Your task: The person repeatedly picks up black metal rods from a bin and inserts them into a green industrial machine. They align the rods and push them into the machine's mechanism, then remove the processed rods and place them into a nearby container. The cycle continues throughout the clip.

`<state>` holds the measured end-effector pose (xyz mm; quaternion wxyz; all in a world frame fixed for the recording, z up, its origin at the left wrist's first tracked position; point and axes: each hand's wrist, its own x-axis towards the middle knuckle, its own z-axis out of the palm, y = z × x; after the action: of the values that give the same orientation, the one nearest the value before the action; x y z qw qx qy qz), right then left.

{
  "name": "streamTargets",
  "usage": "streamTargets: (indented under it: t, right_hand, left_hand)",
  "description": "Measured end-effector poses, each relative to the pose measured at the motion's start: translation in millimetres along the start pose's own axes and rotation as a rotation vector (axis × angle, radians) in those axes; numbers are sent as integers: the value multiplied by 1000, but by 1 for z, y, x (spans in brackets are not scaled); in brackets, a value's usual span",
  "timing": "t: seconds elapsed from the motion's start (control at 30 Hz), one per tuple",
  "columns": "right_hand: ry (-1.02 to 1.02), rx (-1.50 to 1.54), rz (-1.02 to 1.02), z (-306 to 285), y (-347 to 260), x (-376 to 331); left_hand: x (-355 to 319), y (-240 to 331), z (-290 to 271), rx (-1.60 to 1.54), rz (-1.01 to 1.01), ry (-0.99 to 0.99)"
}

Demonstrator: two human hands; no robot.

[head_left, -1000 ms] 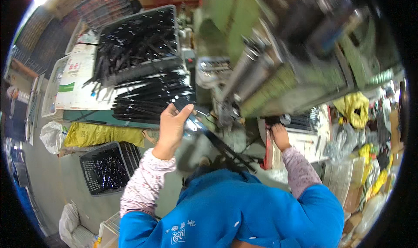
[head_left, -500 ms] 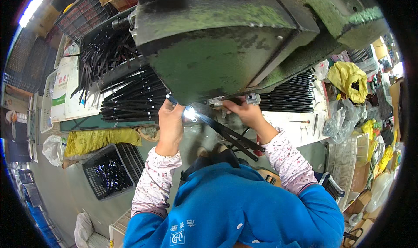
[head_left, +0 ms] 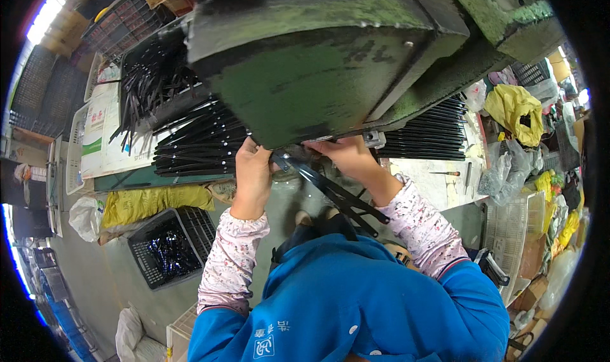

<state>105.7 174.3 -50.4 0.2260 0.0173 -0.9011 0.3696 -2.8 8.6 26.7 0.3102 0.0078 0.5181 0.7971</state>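
Observation:
Below the green press head (head_left: 311, 88) my two hands work close together. My left hand (head_left: 253, 177) pinches the end of a pair of narrow black strips (head_left: 330, 193), which cross and slant down to the right, toward my body. My right hand (head_left: 352, 162) reaches under the press head, its fingers pointing left and bent together. Its fingertips are partly hidden by the machine edge, and I cannot make out what lies between them. A small metal block (head_left: 375, 139) sits right beside that hand.
Black strips with holes (head_left: 197, 146) lie fanned on the bench at left, and more strips (head_left: 426, 136) lie in rows at right. A screwdriver (head_left: 445, 173) rests on the white bench top. On the floor stands a black crate (head_left: 168, 247) of shiny parts. Bags (head_left: 515, 114) crowd the right.
My right hand has moved slightly left, its fingertips nearer the left hand beneath the press. The strips have turned a little, and the bright glint by my left hand has gone.

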Motion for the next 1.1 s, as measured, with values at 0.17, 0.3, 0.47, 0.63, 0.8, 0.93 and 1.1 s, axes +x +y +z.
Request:
streamTargets:
  t: [0.17,0.3,0.47,0.63,0.8,0.93,1.1]
  right_hand:
    - [114,333,282,4,-19,5]
    - [141,373,385,-7,-38,8]
    - [9,-716,621,-59,71,-105]
    - [-126,-923,523,-82,126,-185]
    - [72,-524,339,-75,96,-148]
    - [7,-237,53,-66,27,-71]
    - [187,-416,-265,-61,-72,-5]
  left_hand:
    - [0,-6,-3,180,44,17]
    - [-2,-4,-7,282,87,-8]
    - [1,-16,-14,265,100,-18]
    - [-13,-16,-16,492,267,179]
    - [-37,-20,-27,881,810,-15]
    - [-60,-20,20,675,313,-213]
    - [-54,-11,8,256,248,-143]
